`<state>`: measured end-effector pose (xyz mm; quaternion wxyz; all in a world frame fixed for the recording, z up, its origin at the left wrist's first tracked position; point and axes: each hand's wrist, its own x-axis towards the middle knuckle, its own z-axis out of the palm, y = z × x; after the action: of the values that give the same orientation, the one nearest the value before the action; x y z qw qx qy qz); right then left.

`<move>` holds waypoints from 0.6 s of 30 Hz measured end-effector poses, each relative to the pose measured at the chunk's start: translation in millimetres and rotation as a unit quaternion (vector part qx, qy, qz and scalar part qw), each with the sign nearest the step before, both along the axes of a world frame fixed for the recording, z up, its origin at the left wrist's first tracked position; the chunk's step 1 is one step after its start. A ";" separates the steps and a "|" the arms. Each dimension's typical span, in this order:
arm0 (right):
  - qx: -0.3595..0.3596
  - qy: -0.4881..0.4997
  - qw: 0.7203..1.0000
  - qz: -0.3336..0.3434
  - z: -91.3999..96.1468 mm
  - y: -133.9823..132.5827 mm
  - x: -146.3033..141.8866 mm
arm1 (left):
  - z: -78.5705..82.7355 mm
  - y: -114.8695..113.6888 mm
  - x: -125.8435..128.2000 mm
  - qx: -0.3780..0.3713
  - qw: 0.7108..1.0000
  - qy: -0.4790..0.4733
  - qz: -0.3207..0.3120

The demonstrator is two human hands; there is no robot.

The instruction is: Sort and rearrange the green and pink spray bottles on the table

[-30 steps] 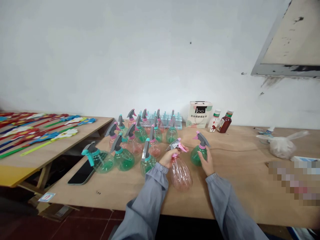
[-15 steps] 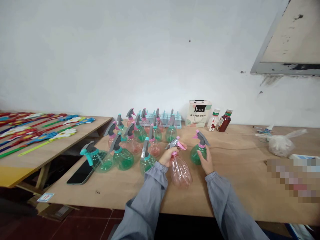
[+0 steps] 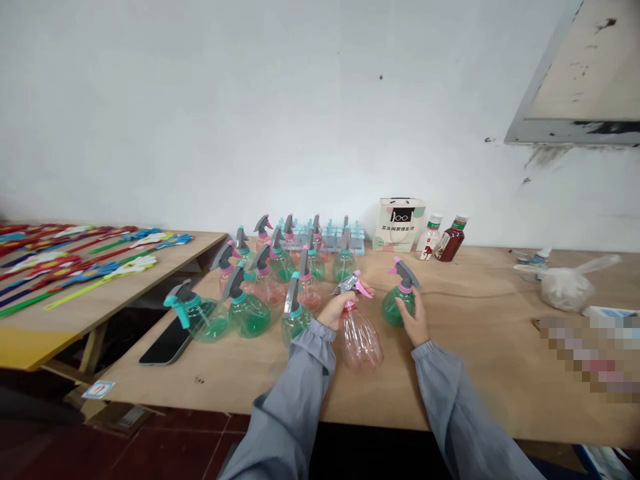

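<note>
My left hand (image 3: 336, 312) is wrapped round the neck of a clear pink spray bottle (image 3: 361, 341), whose grey and pink head shows above my fingers. My right hand (image 3: 415, 319) grips the side of a green spray bottle (image 3: 393, 307) with a pink collar and trigger, which looks upright on the table. Left of my hands several more spray bottles stand in a group, among them a green one (image 3: 250, 317), a pink one (image 3: 270, 288) and a leftmost green one (image 3: 213, 325) with its teal trigger turned toward me.
A phone (image 3: 163, 350) lies at the table's left. By the wall are a light-blue rack-like thing (image 3: 357, 241), a paper box (image 3: 397, 230), a white bottle (image 3: 429, 241) and a red-brown bottle (image 3: 450, 241). A tied plastic bag (image 3: 565, 290) sits right. Colourful hand-shaped sticks (image 3: 110, 267) cover another table.
The view has shifted slightly, so everything sits a little differently in the picture. Both hands keep their holds on the same two spray bottles.
</note>
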<state>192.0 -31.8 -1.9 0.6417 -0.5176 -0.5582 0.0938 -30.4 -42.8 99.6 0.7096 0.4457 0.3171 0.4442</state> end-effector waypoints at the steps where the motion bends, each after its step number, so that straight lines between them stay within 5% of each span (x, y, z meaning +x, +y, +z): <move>1: 0.001 -0.001 1.000 -0.002 -0.8 0.3 0.3 | 0.5 0.2 -0.2 0.000 1.000 -0.003 0.003; 8: 0.006 0.007 1.000 -0.003 -4.9 3.1 2.1 | 3.2 -2.6 -1.5 -0.022 0.998 -0.001 0.054; 18: 0.006 0.013 1.000 0.005 -5.3 3.3 2.1 | -0.1 0.2 -2.9 0.000 0.999 -0.014 0.048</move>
<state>194.1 -28.5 -7.2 0.6517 -0.5097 -0.5527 0.1005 -33.3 -42.7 99.4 0.6916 0.4238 0.3285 0.4840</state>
